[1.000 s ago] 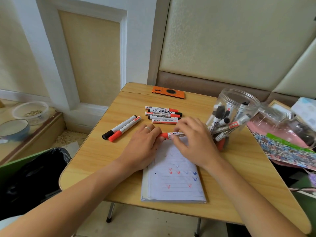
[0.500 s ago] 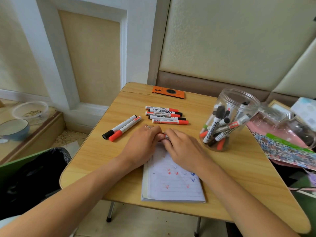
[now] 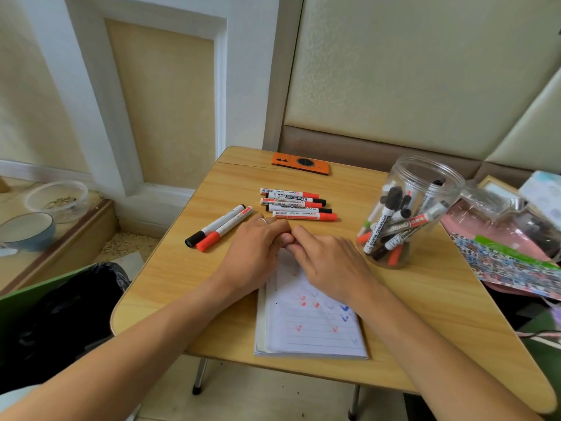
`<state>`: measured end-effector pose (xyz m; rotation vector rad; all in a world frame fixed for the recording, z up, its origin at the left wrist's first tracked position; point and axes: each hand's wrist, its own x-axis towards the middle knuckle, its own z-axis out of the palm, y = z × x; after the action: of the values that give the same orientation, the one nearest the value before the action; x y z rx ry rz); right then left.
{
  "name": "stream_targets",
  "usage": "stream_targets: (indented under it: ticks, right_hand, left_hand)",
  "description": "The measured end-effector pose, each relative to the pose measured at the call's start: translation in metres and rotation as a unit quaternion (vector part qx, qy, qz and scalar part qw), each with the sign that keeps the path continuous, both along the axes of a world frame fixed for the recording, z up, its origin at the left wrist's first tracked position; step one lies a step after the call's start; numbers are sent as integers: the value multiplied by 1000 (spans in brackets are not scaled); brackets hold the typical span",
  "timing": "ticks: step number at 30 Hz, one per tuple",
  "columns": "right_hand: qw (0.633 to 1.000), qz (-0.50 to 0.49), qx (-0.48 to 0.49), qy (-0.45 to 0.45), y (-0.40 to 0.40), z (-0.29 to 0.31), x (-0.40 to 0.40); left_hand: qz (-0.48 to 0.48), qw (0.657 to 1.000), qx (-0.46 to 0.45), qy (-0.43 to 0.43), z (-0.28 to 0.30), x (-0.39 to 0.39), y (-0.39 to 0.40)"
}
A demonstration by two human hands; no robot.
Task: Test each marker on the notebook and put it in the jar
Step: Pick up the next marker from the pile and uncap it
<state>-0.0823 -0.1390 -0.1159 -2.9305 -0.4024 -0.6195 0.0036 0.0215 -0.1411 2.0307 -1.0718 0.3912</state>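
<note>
Two hands, my left hand and right hand, meet fingertip to fingertip, fingers curled, above the lined white paper notebook; whatever they pinch stays hidden.

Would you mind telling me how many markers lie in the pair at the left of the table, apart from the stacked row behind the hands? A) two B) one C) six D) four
A: two markers lie side by side at the left of the table, one black-capped and one red-capped, apart from the row of markers further back.
</note>
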Motion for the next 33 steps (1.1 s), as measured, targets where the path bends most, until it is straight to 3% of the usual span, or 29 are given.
stream_targets:
  ticks: [8, 11, 15, 28, 33]
  right_hand:
    - [998, -53, 15, -18, -3, 4, 1]
    - [995, -92, 45, 20, -1, -2, 4]
    - [984, -130, 125, 2, -1, -11, 6]
    - [952, -162, 258, -7, 2, -9, 6]
    - [929, -192, 315, -2, -8, -8, 12]
  left_hand:
    - [-1, 1000, -9, -18, 14, -1, 4]
    - [27, 999, -6, 31, 11, 7, 9]
    - [71, 994, -22, 74, 11, 22, 11]
    - [110, 986, 110, 60, 0, 28, -20]
    - [79, 980, 152, 102, 2, 10, -6]
